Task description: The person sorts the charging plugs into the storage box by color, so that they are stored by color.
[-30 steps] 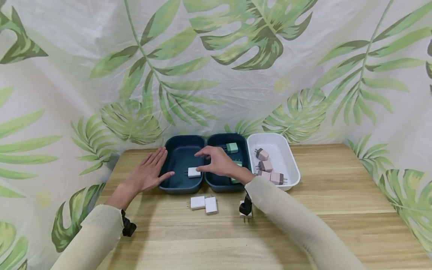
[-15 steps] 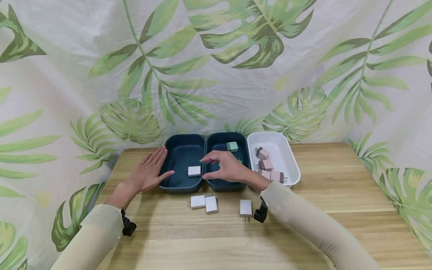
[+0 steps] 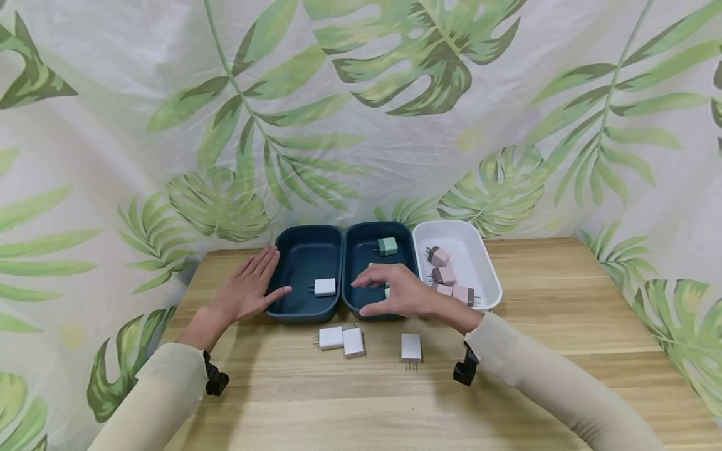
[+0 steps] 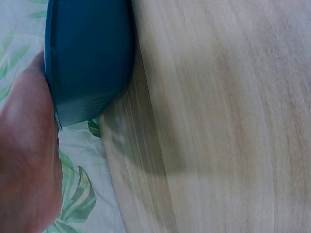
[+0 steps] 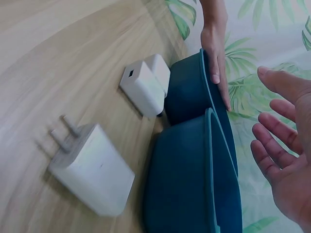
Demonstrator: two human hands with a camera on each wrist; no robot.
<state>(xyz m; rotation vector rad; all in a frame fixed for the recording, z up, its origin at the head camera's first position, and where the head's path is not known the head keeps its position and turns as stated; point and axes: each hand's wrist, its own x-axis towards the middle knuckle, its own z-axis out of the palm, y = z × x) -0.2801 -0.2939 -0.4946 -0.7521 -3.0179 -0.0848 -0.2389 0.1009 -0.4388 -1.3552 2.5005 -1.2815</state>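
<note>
White charger (image 3: 324, 287) number one lies in the dark tray (image 3: 296, 266) just right of the left hand (image 3: 245, 291); three more remain on the table (image 3: 316, 401), two touching on the near side between the hands, one just nearer than the right hand (image 3: 397, 291). Pink chargers (image 3: 444, 276) and green chargers (image 3: 387, 246) seem already sorted, right of and beneath that hand. Left fingers lie straight along the tray's edge, gripping nothing; the right hand hovers empty, thumb and fingers apart. A second ago it was at the trayed charger; it has since drawn back rightward.
</note>
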